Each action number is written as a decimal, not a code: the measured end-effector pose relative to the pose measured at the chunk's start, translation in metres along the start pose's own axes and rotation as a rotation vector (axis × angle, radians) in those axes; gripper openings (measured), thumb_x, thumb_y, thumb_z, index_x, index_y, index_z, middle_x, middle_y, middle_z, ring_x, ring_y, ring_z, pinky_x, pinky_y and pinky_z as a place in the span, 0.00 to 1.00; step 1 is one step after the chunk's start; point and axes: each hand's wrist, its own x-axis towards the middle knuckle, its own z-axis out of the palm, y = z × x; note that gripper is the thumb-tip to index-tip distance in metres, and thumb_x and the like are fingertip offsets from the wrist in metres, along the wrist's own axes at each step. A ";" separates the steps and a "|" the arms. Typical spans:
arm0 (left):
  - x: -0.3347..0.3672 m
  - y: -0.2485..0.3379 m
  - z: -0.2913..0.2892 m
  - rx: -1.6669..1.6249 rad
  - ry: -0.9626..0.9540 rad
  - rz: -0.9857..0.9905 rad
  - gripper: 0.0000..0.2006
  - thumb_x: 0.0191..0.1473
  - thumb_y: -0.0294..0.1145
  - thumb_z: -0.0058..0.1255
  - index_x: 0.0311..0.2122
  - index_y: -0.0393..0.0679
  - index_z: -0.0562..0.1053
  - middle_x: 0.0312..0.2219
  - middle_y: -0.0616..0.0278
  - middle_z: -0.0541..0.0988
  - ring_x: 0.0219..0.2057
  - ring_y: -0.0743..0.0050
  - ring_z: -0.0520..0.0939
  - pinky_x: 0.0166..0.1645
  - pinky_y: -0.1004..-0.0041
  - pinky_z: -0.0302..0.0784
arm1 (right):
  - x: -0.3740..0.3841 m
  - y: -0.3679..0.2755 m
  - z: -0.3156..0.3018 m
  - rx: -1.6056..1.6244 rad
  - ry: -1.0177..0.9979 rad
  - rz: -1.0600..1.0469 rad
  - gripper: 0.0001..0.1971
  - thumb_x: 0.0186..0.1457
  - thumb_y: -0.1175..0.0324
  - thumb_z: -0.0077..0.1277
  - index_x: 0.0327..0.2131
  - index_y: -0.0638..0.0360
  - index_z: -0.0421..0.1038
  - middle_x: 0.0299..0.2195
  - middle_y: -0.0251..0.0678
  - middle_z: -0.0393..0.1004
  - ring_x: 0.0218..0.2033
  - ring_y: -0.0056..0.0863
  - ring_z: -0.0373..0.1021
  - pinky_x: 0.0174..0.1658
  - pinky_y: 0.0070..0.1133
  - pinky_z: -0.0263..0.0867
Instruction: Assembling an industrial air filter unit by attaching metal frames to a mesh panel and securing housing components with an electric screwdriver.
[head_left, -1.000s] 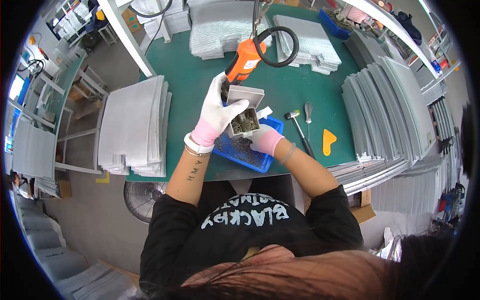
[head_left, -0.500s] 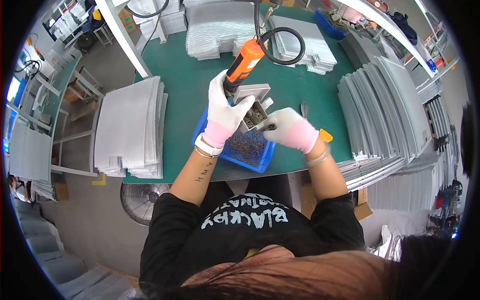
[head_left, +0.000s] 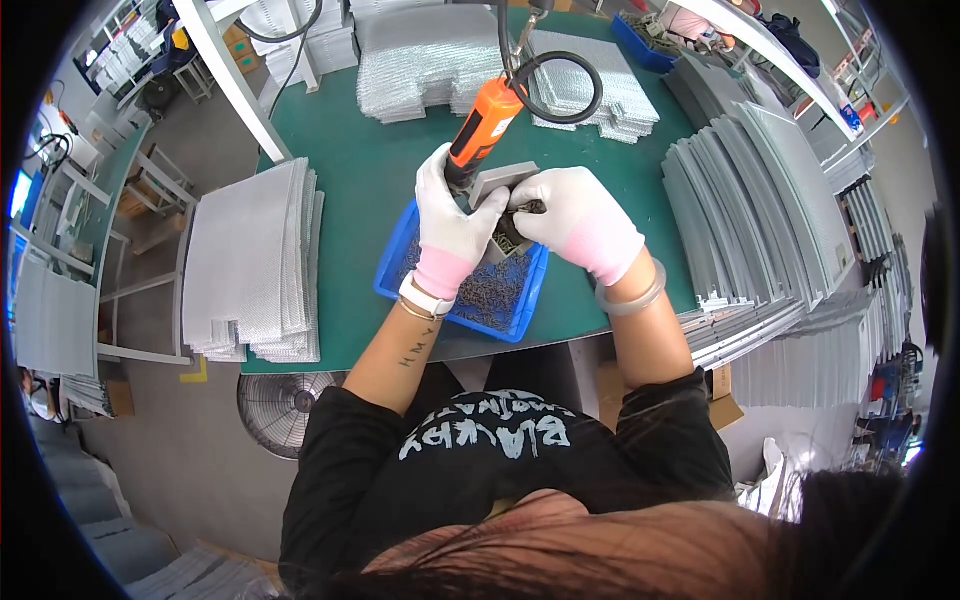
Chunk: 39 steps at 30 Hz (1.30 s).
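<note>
My left hand (head_left: pixel 448 222), in a white glove with a pink cuff, is closed round the black lower end of an orange electric screwdriver (head_left: pixel 488 122). Its thumb rests against a small grey box (head_left: pixel 507 252) with a raised lid (head_left: pixel 502 180). Small screws lie in the box. My right hand (head_left: pixel 578 215), gloved alike, is over the box's opening with fingers curled together on some dark screws (head_left: pixel 533 207). Beneath both hands sits a blue tray (head_left: pixel 516 328) with many loose screws (head_left: pixel 487 297). Parts of the box and my left fingers are hidden.
Stacked perforated silvery sheets (head_left: pixel 250 255) lie on the green table (head_left: pixel 345 190) at left, with more sheets (head_left: pixel 430 60) at the back. Grey panels (head_left: pixel 735 200) lean in a row at right. A black cable (head_left: pixel 560 90) loops above the screwdriver. A second blue bin (head_left: pixel 640 45) stands far right.
My right hand has moved up and left, from beside the box to over its opening. My left hand keeps its hold. The whole view has shifted slightly.
</note>
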 end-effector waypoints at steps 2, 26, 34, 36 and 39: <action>0.000 -0.001 0.000 0.009 0.012 -0.001 0.36 0.40 0.26 0.65 0.57 0.37 0.63 0.48 0.50 0.67 0.50 0.55 0.70 0.55 0.64 0.67 | -0.002 -0.003 0.006 -0.037 0.031 0.003 0.10 0.44 0.71 0.54 0.32 0.62 0.79 0.28 0.48 0.76 0.30 0.46 0.73 0.36 0.31 0.70; 0.000 -0.002 -0.017 -0.089 -0.047 -0.028 0.35 0.41 0.26 0.65 0.57 0.38 0.63 0.47 0.54 0.67 0.48 0.62 0.71 0.55 0.67 0.67 | -0.020 -0.014 0.006 0.176 0.088 -0.012 0.12 0.50 0.80 0.49 0.40 0.67 0.75 0.35 0.44 0.78 0.32 0.32 0.78 0.38 0.22 0.73; 0.005 -0.009 -0.024 -0.200 -0.130 -0.061 0.35 0.43 0.25 0.64 0.58 0.37 0.62 0.48 0.55 0.68 0.47 0.68 0.72 0.55 0.69 0.68 | -0.027 -0.016 0.001 0.575 0.015 0.108 0.14 0.57 0.83 0.39 0.42 0.67 0.75 0.39 0.39 0.78 0.34 0.26 0.78 0.40 0.19 0.75; 0.005 -0.011 -0.027 -0.306 -0.188 -0.078 0.35 0.45 0.25 0.63 0.58 0.37 0.62 0.49 0.56 0.69 0.47 0.71 0.73 0.55 0.70 0.68 | -0.029 -0.014 0.001 0.589 -0.107 0.120 0.14 0.57 0.80 0.40 0.42 0.65 0.75 0.34 0.40 0.78 0.32 0.26 0.75 0.40 0.24 0.72; 0.008 -0.005 -0.030 -0.351 -0.267 -0.118 0.34 0.47 0.24 0.62 0.60 0.37 0.61 0.49 0.57 0.70 0.48 0.73 0.73 0.55 0.71 0.68 | -0.032 -0.006 0.011 0.637 -0.080 -0.006 0.14 0.57 0.80 0.40 0.42 0.65 0.75 0.36 0.41 0.78 0.33 0.26 0.75 0.41 0.23 0.71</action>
